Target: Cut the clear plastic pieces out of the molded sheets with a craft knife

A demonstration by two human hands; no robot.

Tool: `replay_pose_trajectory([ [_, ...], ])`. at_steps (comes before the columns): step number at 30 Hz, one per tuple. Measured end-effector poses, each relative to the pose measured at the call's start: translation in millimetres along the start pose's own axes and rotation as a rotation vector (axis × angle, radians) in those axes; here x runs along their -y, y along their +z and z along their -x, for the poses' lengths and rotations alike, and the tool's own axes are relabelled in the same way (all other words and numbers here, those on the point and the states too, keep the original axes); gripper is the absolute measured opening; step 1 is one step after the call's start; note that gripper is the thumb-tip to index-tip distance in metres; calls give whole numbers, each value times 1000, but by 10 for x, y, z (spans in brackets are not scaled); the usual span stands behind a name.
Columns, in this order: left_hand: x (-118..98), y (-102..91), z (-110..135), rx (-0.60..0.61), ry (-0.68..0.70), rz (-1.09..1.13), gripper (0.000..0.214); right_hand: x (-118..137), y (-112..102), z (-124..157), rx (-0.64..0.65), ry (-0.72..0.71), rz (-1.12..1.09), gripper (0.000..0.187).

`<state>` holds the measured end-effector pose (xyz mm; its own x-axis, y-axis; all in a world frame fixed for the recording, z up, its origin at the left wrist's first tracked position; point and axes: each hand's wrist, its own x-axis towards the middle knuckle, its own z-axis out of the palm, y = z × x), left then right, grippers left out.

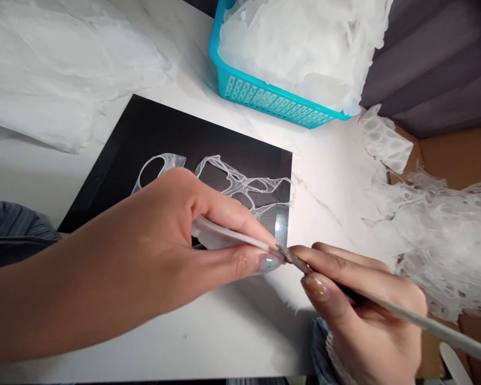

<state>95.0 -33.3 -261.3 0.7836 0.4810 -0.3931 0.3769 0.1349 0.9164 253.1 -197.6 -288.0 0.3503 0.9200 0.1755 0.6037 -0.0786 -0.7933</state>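
Note:
My left hand (192,235) pinches a thin, translucent white plastic-like piece (224,236) between thumb and fingers. The piece is held edge-on, so its outline is mostly hidden. In my right hand (369,305) is a slim pen-like tool with a long grey handle (433,329), gripped like a pencil. Its narrow metallic-looking tip meets the end of the piece by my left fingertips; I cannot tell whether it is a blade. Beneath my left hand lies a black board (176,131), carrying cut-out white scraps (240,182) with rounded openings.
At the top stands a turquoise basket (264,104) heaped with translucent white pieces (292,48). White sheets (60,64) lie at the upper left. Perforated scraps (444,235) pile up in a cardboard box (460,158) at the right. The tabletop (176,347) is white.

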Motion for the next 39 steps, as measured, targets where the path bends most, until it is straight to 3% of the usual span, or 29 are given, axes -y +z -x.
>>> replay_pose_trajectory([
  [4,-47,-38,-4,77,-40,-202,18,69,27,-69,18,16,-1,17],
  [11,-21,-38,17,82,91,-242,19,68,28,-90,41,-1,23,12],
  [17,5,-69,-4,110,78,-257,21,55,31,-77,25,-24,46,12],
  [24,-15,-17,17,28,79,-267,16,32,1,-78,52,-40,44,14],
  [39,7,1,23,-7,113,-255,15,53,9,-61,43,-33,63,15],
])
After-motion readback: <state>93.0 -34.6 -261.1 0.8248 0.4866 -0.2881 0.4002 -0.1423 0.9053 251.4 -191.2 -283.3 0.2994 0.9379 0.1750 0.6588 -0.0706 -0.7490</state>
